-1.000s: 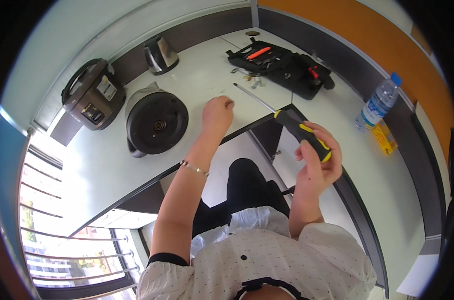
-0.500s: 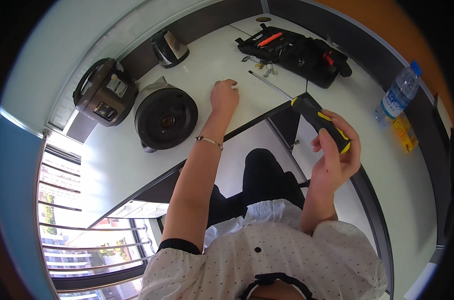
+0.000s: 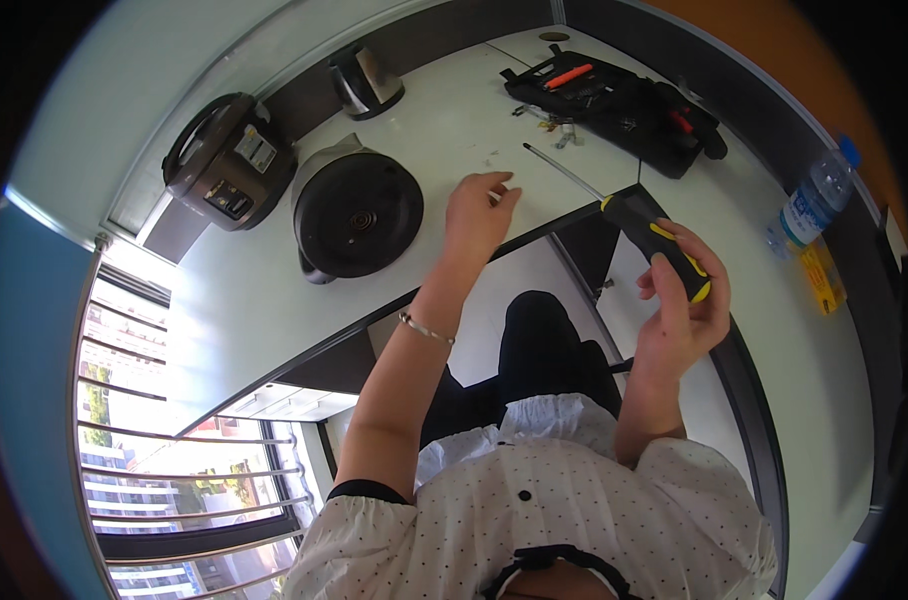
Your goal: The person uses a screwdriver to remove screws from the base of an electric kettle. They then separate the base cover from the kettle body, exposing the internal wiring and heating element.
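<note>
Left hand (image 3: 477, 220) drawn back toward the counter's (image 3: 249, 320) front edge, fingers curled; cannot tell whether they pinch anything.
Kettle (image 3: 359, 230) already base-up, base still on; screwdriver (image 3: 654, 232), tip apart from it, clamped in the right hand's (image 3: 680, 325) grip above the counter's inner corner, long axis slanting away leftward.

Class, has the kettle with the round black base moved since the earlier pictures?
No: the kettle keeps its place beside the rice cooker; both shift across the picture together.
</note>
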The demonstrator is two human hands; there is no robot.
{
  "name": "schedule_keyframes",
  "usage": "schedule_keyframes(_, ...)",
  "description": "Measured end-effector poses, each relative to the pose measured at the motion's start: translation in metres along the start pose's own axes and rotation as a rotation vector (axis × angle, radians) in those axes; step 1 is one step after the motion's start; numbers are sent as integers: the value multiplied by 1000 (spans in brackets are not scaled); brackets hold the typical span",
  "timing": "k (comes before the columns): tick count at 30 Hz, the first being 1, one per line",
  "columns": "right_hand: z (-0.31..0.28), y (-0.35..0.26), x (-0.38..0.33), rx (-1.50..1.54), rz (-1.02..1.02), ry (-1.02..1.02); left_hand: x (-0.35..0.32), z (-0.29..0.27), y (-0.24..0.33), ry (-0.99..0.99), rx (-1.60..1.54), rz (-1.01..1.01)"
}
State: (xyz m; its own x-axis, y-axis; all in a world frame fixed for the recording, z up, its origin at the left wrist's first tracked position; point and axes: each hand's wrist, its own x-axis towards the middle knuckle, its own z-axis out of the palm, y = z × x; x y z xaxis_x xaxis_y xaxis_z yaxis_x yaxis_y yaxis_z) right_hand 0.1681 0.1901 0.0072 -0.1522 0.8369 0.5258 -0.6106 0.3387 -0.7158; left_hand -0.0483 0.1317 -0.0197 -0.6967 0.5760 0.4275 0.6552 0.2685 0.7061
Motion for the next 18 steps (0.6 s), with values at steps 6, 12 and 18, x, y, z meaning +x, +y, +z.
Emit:
schedule_keyframes(6, 7, 3, -17, -26, 30, -176, -55, -35, 11, -209, -471, -178)
schedule_keyframes(12, 24, 8, -51, -81, -125, -517, -96, -73, -1, -106, -1040, -355)
schedule_keyframes(18, 42, 18, -87, -121, -377, -718, -108, -94, -15, 12, -1055, -388)
